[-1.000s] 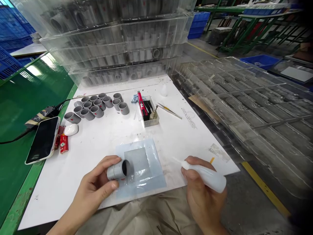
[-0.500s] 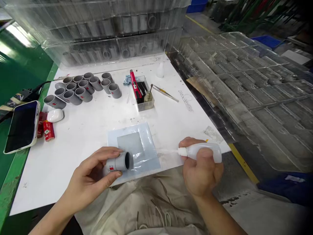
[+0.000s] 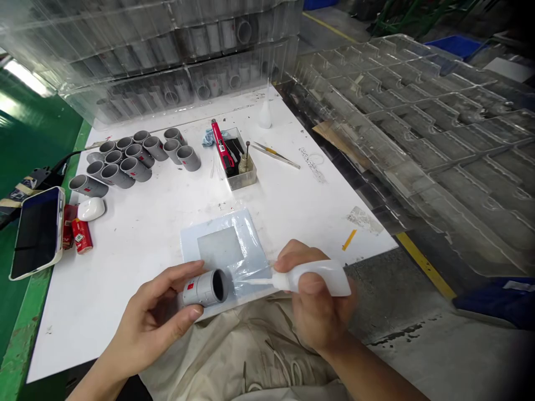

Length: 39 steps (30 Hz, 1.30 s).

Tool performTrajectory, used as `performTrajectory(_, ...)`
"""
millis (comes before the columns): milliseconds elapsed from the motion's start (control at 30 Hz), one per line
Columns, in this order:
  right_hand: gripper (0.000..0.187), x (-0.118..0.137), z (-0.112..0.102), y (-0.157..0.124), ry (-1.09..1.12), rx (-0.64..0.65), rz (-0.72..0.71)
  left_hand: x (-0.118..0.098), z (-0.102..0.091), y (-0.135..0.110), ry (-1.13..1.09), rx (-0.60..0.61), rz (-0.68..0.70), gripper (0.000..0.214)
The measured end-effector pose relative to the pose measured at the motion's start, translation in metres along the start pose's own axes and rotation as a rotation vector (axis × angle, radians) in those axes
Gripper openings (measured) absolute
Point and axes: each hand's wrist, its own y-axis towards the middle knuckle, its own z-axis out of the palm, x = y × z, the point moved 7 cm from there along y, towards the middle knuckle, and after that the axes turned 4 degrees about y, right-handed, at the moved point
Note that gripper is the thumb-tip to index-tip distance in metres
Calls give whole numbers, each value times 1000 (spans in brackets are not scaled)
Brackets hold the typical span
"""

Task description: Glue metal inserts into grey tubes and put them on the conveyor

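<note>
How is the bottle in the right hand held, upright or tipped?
Tipped: the bottle lies sideways in the right hand, its nozzle pointing toward the grey tube.

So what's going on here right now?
A person's left hand holds a gray tube over a light blue sheet. The right hand grips a white squeeze bottle, its nozzle pointing toward the tube's open end. More gray tubes stand grouped farther back on the white tabletop.
</note>
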Motion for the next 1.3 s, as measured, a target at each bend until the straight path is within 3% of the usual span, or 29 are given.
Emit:
performTrajectory(200, 31, -3, 2, 0, -22, -20, -50, -8, 6, 4, -32, 32, 64, 29)
performTrajectory(367, 31, -8, 0, -1, -38, -33, -15, -13, 12, 8, -35, 32, 116, 38)
performTrajectory(600, 31, -1, 4, 0, -42, 1, -47, -2, 8, 2, -39, -7, 12, 50)
performTrajectory(833, 28, -2, 3, -5, -83, -4, -112, -7, 6, 5, 11, 14, 21, 27)
performTrajectory(1000, 25, 1, 12, -4, -185, 52, -161, -6, 2, 4, 35, -46, -56, 33)
performTrajectory(1300, 26, -4, 15, -4, -220, 33, -180, -13, -1, 6, 123, -73, 0, 26)
